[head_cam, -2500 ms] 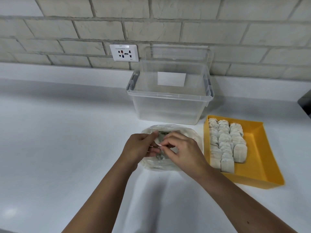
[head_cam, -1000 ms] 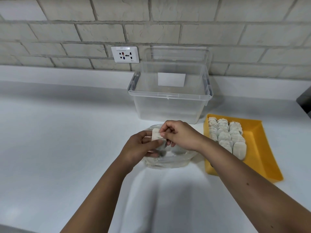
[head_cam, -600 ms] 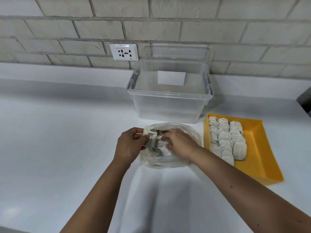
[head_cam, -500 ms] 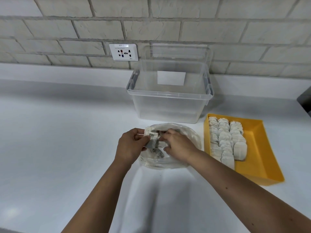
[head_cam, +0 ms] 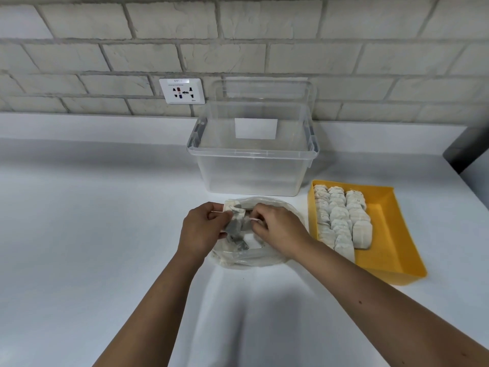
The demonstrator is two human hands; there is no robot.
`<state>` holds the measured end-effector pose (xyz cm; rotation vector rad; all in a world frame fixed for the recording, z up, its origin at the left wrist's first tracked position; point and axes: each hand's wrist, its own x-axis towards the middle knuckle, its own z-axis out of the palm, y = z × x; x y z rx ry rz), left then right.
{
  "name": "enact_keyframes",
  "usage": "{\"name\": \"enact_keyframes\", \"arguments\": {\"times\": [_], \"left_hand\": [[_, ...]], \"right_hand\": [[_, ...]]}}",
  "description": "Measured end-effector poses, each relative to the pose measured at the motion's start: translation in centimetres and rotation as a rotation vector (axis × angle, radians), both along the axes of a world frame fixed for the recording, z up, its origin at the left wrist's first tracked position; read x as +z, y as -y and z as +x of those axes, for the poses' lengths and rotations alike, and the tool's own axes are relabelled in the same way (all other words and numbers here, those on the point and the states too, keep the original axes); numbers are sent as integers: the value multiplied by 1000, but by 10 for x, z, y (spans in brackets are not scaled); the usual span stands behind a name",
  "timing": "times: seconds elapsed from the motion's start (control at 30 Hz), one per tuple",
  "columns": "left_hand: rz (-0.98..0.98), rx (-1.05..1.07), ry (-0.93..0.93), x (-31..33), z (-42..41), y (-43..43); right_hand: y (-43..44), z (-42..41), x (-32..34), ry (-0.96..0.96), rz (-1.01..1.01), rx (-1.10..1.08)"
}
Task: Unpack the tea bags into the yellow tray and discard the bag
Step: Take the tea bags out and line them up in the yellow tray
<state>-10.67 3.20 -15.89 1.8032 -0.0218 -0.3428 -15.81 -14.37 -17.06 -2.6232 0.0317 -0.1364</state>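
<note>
White countertop (head_cam: 92, 234) is being worked at below a grey brick wall (head_cam: 264, 27) bearing a white wall socket (head_cam: 182, 91). As half a second ago, a clump of pale paper tea bags (head_cam: 234, 217) is being gripped by the left hand (head_cam: 201, 229) over the crumpled clear plastic bag (head_cam: 264, 256) lying on the counter. Its right side is being pinched by the curled fingers of the right hand (head_cam: 277, 229), close beside the left. Behind, a clear plastic storage box (head_cam: 251, 170) is standing. Rows of tea bags (head_cam: 341, 221) are lying unchanged in the yellow plastic tray (head_cam: 391, 234).
</note>
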Motion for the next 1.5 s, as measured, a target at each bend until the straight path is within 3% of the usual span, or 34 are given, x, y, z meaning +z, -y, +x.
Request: {"name": "enact_keyframes", "arguments": {"times": [0.23,0.4,0.57,0.67,0.83,1.17,1.23,1.33,1.4,1.5], "left_hand": [[-39,-95,28,14,-22,41],[-63,-178,38,19,-40,72],[-38,-214,36,16,-50,98],[-27,-239,24,13,-55,111],[-41,-272,-2,11,-61,129],[-83,-310,-79,6,-71,148],[-88,-314,-95,7,-73,149],[-122,-314,-144,9,-74,151],[-140,-318,-167,8,-75,153],[-174,-338,-209,8,-78,158]], "right_hand": [[44,-42,37,74,318,-178],[115,-80,69,98,217,-305],[162,-106,70,-135,-74,-368],[168,-114,57,-305,-59,-341],[165,-114,40,-358,9,-285],[167,-103,18,-225,-65,-339],[168,-106,20,-123,-58,-356],[157,-113,33,111,202,-395],[145,-116,43,134,388,-358],[138,-118,42,86,335,-313]]}}
